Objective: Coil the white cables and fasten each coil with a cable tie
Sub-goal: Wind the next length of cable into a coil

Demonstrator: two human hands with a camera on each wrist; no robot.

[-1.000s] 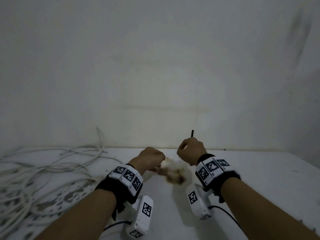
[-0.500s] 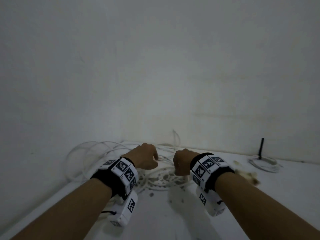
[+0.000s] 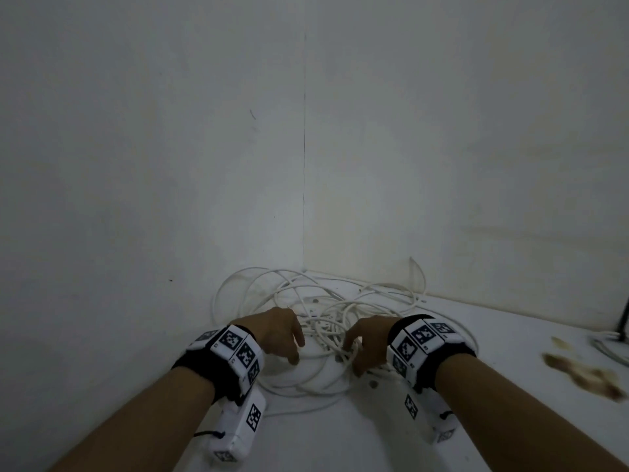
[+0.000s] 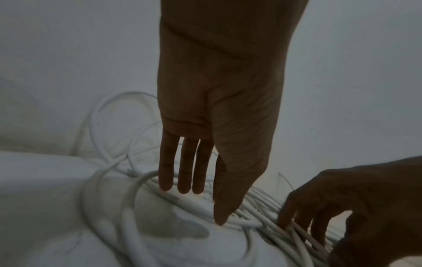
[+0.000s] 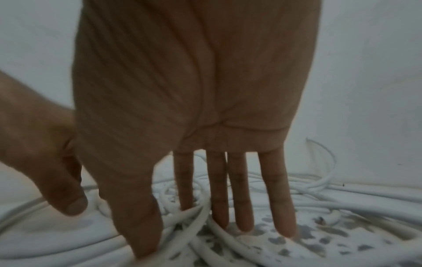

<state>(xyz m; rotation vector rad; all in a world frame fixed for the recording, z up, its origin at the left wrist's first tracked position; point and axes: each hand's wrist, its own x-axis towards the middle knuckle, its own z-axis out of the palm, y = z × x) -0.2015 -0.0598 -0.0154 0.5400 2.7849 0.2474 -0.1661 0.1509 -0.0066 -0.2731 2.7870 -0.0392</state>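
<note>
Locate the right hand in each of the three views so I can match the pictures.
Head view: the right hand is low, right of centre, its fingers in the white cables.
Left wrist view: it comes in from the lower right, fingers among the strands.
Right wrist view: it fills the centre, palm towards the camera, fingers straight down into the cables.
Shared landmark: the left hand, beside it in all three views.

Both forearms reach forward side by side, wrists banded with marker cuffs. The left hand (image 3: pixel 280 330) points down, fingers straight and relaxed, gripping nothing. The right hand (image 3: pixel 366 342) points down too, its straight fingers (image 5: pixel 219 189) slightly spread.
</note>
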